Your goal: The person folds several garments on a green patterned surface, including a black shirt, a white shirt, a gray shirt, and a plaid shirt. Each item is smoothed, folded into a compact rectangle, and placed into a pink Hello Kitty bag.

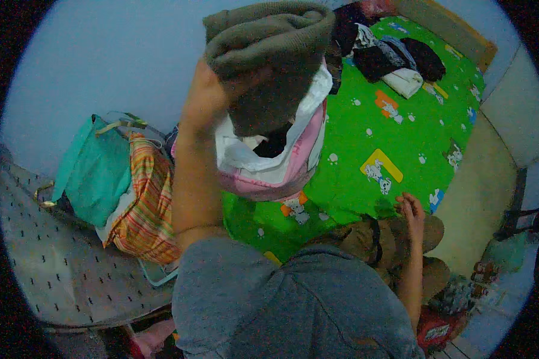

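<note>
My left hand (213, 96) is raised and blurred, holding a folded olive-brown knit cloth (269, 40), perhaps a garment. Part of that hand is hidden by the folds. Under the cloth stands an open pink and white bag (274, 175), its white rim (316, 89) spread wide. Something black and something pale show inside it. My right hand (411, 206) hangs low at the right over the edge of the green patterned bedsheet (373, 134). Its fingers are loosely bent and apart, with nothing in them.
Several folded dark and white clothes (393, 58) lie on the far part of the bed. A teal bag (94, 170) and an orange striped cloth bag (148, 202) sit at the left on a grey patterned surface (72, 278). A pale wall (117, 58) rises behind.
</note>
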Action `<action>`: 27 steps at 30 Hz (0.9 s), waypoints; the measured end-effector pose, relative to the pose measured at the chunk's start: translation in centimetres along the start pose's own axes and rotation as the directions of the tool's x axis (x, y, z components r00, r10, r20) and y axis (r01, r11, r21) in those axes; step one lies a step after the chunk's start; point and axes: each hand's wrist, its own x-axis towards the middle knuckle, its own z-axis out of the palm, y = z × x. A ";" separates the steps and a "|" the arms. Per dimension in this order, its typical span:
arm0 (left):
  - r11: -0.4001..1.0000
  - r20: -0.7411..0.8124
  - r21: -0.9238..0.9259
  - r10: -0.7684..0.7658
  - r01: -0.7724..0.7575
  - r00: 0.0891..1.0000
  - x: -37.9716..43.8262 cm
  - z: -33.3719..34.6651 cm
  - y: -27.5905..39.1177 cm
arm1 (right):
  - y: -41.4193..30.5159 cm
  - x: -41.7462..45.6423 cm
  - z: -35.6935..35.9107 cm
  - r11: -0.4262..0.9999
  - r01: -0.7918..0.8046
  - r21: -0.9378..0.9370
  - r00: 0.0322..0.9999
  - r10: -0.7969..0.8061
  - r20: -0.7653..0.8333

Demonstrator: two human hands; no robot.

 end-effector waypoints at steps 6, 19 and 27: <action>0.564 0.389 0.169 -0.792 0.808 0.470 2.5 -3.8 -12.9 | 4.4 -1.4 -1.3 0.980 -0.049 -0.194 0.999 0.049 -0.004; 0.503 0.408 0.863 -0.644 0.043 -0.647 -6.1 7.0 -25.5 | 4.9 -1.1 -0.5 0.934 -0.138 -0.328 0.989 0.110 -0.103; 0.718 0.697 0.694 -0.690 -0.059 -0.196 -6.1 5.6 -27.1 | 6.0 -1.3 -0.2 0.919 -0.127 -0.373 0.990 0.097 -0.098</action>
